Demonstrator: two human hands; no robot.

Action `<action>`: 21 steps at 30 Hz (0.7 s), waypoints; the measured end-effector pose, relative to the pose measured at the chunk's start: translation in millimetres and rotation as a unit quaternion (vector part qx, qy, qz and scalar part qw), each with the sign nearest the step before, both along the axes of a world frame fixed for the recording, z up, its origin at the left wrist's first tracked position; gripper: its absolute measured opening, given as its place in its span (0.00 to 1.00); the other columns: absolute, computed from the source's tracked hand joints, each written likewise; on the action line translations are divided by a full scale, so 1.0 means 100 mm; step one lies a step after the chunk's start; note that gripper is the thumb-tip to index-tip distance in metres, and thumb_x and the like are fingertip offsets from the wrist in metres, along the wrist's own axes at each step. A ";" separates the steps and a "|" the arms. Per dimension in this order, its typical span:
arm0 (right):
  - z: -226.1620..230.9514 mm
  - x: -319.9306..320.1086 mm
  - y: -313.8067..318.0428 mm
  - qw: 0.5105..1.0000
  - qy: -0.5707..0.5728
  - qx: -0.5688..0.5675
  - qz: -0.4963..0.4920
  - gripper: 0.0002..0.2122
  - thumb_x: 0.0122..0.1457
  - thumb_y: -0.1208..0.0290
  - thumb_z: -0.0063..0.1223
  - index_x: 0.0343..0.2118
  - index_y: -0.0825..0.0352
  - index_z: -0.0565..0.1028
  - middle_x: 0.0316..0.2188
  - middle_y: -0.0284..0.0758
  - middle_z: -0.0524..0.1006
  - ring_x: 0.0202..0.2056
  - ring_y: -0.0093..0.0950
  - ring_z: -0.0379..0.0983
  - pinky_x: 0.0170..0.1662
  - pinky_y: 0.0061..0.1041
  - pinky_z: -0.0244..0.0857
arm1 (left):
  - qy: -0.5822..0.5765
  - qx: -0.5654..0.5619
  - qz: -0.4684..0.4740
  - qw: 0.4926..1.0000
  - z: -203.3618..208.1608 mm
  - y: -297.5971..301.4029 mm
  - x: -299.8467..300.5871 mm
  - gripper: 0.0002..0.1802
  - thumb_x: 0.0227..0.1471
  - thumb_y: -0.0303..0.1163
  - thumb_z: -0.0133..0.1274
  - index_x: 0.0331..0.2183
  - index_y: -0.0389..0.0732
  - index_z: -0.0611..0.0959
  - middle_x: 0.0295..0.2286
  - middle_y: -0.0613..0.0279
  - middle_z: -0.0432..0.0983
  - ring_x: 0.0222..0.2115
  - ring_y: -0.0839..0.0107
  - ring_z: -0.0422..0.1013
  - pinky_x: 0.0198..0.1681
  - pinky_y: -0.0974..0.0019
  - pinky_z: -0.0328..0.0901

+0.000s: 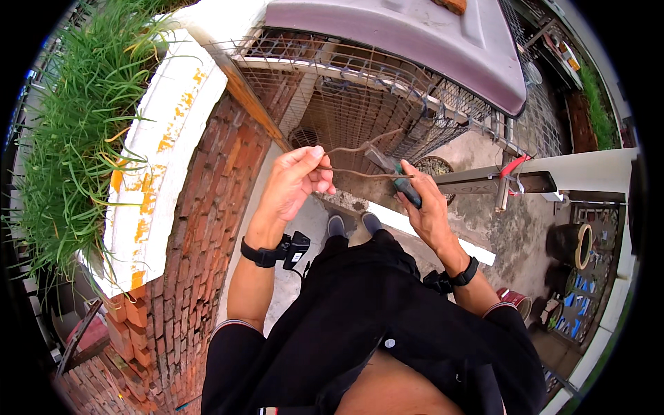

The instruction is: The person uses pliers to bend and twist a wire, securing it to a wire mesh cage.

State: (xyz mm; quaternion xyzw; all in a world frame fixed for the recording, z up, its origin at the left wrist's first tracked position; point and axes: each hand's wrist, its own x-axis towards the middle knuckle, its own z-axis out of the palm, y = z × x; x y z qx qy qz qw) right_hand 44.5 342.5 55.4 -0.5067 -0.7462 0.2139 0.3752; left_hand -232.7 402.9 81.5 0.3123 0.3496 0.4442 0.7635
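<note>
A brown, rusty-looking bent wire (363, 173) spans the space between my hands, in front of the wire mesh. My left hand (294, 181) pinches it between thumb and fingers. From that pinch a second, wavy length goes up and to the right. The lower length reaches the fingertips of my right hand (430, 212). That hand is closed around a tool with a green-and-black handle (408, 192) and a flat grey metal end pointing up and left. The tool's exact kind is hard to make out.
A wire mesh cage (366, 104) stands ahead beneath a mauve basin-like panel (408, 34). On the left runs a brick wall (200, 200) with a white ledge (155, 159) and tall grass (83, 124). A gate bar with red ties (512, 166) juts in from the right, near pots (567, 245).
</note>
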 end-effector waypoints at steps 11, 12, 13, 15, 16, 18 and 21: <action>0.05 0.00 0.10 0.990 -0.087 0.097 -0.045 0.32 0.43 0.88 0.59 0.57 0.68 0.71 0.44 0.45 0.75 0.44 0.44 0.72 0.47 0.37 0.69 | -0.091 -0.067 -0.078 0.991 -0.08 -0.08 0.09 0.15 0.64 0.38 0.51 0.33 0.35 0.80 0.24 0.59 0.77 0.20 0.74 0.70 0.31 0.61 0.72; 0.03 0.02 0.09 0.989 -0.093 0.102 -0.052 0.32 0.42 0.88 0.59 0.56 0.68 0.71 0.43 0.44 0.76 0.44 0.44 0.73 0.46 0.37 0.69 | -0.084 -0.066 -0.084 0.991 -0.08 -0.10 0.10 0.15 0.65 0.38 0.49 0.33 0.36 0.80 0.24 0.60 0.77 0.20 0.74 0.70 0.31 0.61 0.72; 0.01 0.05 0.08 0.987 -0.100 0.107 -0.058 0.32 0.41 0.88 0.59 0.55 0.68 0.72 0.43 0.44 0.76 0.43 0.43 0.73 0.45 0.37 0.69 | -0.078 -0.065 -0.091 0.991 -0.09 -0.11 0.11 0.15 0.66 0.38 0.48 0.34 0.36 0.80 0.24 0.61 0.77 0.20 0.74 0.70 0.31 0.61 0.72; -0.03 0.09 0.07 0.985 -0.109 0.115 -0.065 0.32 0.40 0.87 0.59 0.54 0.67 0.72 0.42 0.43 0.76 0.42 0.43 0.73 0.43 0.36 0.69 | -0.024 -0.035 -0.089 0.995 -0.07 -0.14 0.15 0.16 0.66 0.40 0.48 0.35 0.36 0.80 0.24 0.61 0.76 0.21 0.74 0.70 0.31 0.62 0.72; -0.05 0.11 0.05 0.985 -0.111 0.116 -0.065 0.32 0.39 0.87 0.59 0.53 0.67 0.72 0.42 0.43 0.76 0.41 0.43 0.73 0.43 0.36 0.69 | 0.003 -0.020 -0.088 0.996 -0.06 -0.15 0.17 0.16 0.66 0.40 0.48 0.36 0.36 0.79 0.24 0.62 0.76 0.21 0.74 0.70 0.31 0.63 0.72; -0.09 0.14 0.00 0.985 -0.113 0.113 -0.066 0.32 0.38 0.87 0.59 0.53 0.67 0.73 0.42 0.43 0.76 0.41 0.43 0.73 0.42 0.36 0.69 | 0.049 0.003 -0.078 0.996 -0.03 -0.17 0.23 0.17 0.66 0.41 0.48 0.37 0.35 0.79 0.23 0.62 0.75 0.21 0.75 0.70 0.31 0.64 0.72; -0.12 0.15 -0.05 0.989 -0.100 0.092 -0.066 0.32 0.38 0.87 0.58 0.53 0.67 0.73 0.42 0.43 0.76 0.41 0.43 0.73 0.43 0.36 0.70 | 0.090 0.036 -0.081 0.992 -0.03 -0.18 0.28 0.18 0.66 0.42 0.48 0.37 0.34 0.79 0.23 0.63 0.75 0.21 0.76 0.70 0.31 0.66 0.72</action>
